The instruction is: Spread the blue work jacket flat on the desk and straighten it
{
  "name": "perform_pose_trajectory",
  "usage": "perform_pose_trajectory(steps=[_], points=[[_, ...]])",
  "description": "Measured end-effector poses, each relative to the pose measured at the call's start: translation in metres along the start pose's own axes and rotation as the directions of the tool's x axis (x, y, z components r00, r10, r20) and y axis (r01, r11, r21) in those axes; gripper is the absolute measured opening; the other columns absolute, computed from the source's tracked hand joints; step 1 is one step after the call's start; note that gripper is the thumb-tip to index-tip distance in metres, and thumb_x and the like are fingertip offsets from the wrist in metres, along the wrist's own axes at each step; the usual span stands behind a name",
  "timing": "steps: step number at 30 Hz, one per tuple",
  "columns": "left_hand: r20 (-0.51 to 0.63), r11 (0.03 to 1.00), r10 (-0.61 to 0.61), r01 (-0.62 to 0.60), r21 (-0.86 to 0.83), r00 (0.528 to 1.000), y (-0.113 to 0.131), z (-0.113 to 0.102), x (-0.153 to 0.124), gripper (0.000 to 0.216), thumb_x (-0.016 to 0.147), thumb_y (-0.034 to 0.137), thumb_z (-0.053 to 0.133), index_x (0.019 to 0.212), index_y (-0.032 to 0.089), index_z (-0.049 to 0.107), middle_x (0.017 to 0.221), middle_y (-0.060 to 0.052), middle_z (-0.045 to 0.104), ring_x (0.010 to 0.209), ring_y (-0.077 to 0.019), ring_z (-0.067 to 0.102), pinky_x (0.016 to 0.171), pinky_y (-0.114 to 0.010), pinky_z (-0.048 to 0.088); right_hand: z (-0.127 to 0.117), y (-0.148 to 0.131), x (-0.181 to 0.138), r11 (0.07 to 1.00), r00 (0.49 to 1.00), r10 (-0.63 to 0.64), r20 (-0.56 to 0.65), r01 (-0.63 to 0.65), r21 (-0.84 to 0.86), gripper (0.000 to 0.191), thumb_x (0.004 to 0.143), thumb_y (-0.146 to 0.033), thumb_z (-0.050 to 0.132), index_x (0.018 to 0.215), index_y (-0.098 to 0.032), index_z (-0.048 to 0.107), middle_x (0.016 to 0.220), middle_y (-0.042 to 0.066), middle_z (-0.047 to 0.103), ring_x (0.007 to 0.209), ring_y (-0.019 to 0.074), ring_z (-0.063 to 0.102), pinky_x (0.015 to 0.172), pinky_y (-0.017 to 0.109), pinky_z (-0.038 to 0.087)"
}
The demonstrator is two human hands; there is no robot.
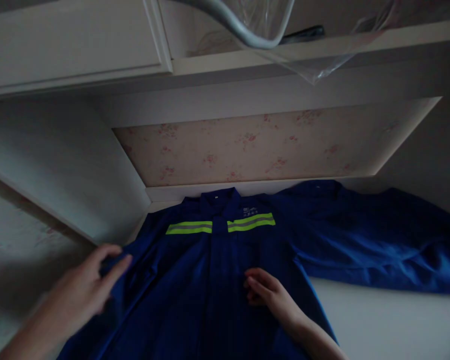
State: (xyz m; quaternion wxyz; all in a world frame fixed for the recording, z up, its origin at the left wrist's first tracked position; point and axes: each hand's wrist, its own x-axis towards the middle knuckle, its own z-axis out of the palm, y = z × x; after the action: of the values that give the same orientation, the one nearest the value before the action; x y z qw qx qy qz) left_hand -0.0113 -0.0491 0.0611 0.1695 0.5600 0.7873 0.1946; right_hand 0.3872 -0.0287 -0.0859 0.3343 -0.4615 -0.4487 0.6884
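Note:
A dark blue work jacket (232, 280) lies spread, collar away from me, with yellow-green and grey reflective strips (251, 222) across its chest. White print (250, 211) shows above the strip on the right. At the jacket's left side is my left hand (86, 285), slightly blurred, thumb and fingers around dark blue sleeve cloth. My right hand (264, 290) hovers over or rests on the jacket front, its fingers curled together; I see nothing in them. The jacket's lower end runs out of view.
More blue cloth (378, 245) stretches to the right over a pale surface (397, 315). Behind is a floral-papered panel (225, 150). Overhead are a white cabinet door (75, 45), a shelf edge (217, 64), clear plastic (318, 72) and a grey curved bar (247, 40).

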Motion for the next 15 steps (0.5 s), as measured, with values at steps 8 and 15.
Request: perform_pose_trajectory(steps=[8,15], points=[[-0.177,0.932,0.362,-0.351,0.092,0.915,0.033,0.059,-0.001,0.053,0.086,0.061,0.050,0.120,0.022,0.058,0.110,-0.009,0.063,0.092,-0.0238,0.065,0.085,-0.037,0.055,0.025,0.001,-0.025,0.874,0.947,0.248,0.203,-0.309,0.374,0.073,0.086,-0.066,0.054,0.145,-0.031,0.029,0.143,0.014,0.042,0.102,0.0271,0.062,0.078,0.045,0.054],[0.087,0.921,0.124,-0.147,0.361,0.988,-0.098,0.102,0.039,0.078,0.083,0.065,0.042,0.143,0.015,0.044,0.154,-0.019,0.037,0.138,-0.0362,0.041,0.110,-0.051,0.038,0.031,0.007,-0.022,0.955,0.969,0.208,0.133,-0.231,0.188,0.075,0.076,-0.052,0.072,0.140,-0.025,0.042,0.127,0.011,0.053,0.089,0.0191,0.061,0.079,0.038,0.054]])
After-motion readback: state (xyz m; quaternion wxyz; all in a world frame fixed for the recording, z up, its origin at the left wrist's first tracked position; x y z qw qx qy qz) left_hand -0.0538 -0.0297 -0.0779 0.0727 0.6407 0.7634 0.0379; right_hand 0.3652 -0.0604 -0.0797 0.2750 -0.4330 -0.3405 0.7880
